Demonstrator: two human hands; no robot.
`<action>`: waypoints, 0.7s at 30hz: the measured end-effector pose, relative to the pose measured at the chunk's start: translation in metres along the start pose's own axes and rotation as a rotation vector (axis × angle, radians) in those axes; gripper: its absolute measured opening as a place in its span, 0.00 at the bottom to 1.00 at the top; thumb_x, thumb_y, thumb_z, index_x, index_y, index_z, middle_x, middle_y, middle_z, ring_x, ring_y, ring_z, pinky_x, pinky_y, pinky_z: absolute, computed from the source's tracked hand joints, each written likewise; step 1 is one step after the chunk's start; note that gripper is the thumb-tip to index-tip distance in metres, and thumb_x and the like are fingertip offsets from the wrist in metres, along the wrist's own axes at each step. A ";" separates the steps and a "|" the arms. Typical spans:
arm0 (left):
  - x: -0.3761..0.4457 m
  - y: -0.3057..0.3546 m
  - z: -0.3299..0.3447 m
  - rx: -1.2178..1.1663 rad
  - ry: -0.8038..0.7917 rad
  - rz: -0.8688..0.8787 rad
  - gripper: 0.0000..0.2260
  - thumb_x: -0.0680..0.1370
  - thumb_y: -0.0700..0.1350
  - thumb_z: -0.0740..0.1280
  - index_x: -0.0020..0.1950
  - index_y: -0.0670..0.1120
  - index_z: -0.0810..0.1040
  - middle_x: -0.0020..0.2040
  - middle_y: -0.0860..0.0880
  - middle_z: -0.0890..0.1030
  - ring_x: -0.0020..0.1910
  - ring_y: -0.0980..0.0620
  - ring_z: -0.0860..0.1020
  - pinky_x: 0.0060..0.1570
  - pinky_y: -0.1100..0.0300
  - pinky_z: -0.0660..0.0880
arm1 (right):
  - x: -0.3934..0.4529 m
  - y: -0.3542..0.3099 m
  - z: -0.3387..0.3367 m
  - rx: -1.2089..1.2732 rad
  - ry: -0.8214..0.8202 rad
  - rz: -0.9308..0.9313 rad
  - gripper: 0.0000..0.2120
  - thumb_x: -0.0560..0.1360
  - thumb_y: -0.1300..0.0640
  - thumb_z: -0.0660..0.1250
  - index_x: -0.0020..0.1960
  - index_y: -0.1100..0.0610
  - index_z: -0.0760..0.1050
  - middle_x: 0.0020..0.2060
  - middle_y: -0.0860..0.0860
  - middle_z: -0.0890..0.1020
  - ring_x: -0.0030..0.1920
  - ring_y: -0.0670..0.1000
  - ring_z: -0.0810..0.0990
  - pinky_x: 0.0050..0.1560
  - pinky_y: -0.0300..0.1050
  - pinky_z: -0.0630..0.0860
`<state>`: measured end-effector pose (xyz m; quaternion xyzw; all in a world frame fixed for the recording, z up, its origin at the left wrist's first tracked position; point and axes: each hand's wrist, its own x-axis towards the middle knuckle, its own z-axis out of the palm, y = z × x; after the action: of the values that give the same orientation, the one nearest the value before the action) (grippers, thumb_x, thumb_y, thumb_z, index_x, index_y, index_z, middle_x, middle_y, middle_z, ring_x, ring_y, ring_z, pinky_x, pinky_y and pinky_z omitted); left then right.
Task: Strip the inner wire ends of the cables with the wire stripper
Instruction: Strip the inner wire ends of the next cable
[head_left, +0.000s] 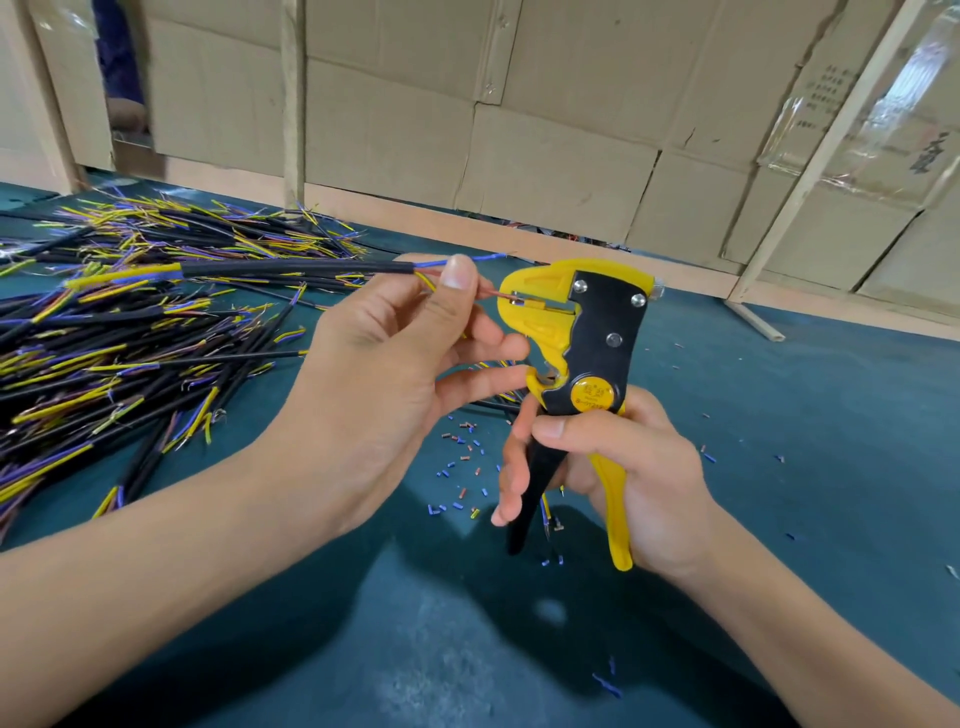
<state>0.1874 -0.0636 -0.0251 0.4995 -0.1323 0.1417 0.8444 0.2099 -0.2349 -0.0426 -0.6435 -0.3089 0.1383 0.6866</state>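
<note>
My left hand (384, 364) pinches a black cable (291, 269) near its stripped end, thumb on top. Its brown inner wire (493, 293) reaches into the jaws of the yellow and black wire stripper (587, 332), while the blue inner wire (480, 257) points free above it. A yellow inner wire shows under my thumb. My right hand (618, 467) grips the stripper by its handles, holding it upright with the jaws facing left. The handles stand spread apart.
A big pile of black cables (130, 332) with yellow, blue and brown ends covers the teal table (779, 415) at the left. Several small insulation scraps (462, 457) lie between my hands. Cardboard boxes (519, 104) and wooden slats stand behind the table.
</note>
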 end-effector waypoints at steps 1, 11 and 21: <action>0.000 0.001 0.000 0.021 0.006 0.021 0.11 0.80 0.48 0.63 0.47 0.40 0.78 0.35 0.45 0.78 0.39 0.47 0.83 0.43 0.53 0.82 | 0.000 0.000 0.000 0.007 0.003 0.000 0.09 0.70 0.55 0.67 0.38 0.62 0.74 0.31 0.60 0.80 0.31 0.63 0.80 0.38 0.65 0.77; -0.005 0.003 0.003 0.137 0.053 0.113 0.11 0.82 0.46 0.63 0.47 0.41 0.79 0.34 0.46 0.82 0.41 0.44 0.86 0.40 0.53 0.83 | 0.002 0.002 -0.002 0.005 -0.002 -0.001 0.11 0.72 0.56 0.67 0.40 0.65 0.74 0.32 0.61 0.80 0.33 0.64 0.81 0.39 0.61 0.79; -0.006 0.004 0.004 0.127 0.075 0.077 0.11 0.83 0.47 0.63 0.47 0.42 0.79 0.35 0.46 0.83 0.41 0.45 0.86 0.41 0.53 0.83 | 0.002 0.002 -0.002 -0.011 0.001 -0.007 0.10 0.72 0.56 0.68 0.42 0.64 0.74 0.33 0.62 0.80 0.33 0.65 0.81 0.41 0.64 0.80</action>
<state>0.1799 -0.0658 -0.0219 0.5409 -0.1102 0.2008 0.8093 0.2132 -0.2355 -0.0443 -0.6460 -0.3116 0.1342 0.6838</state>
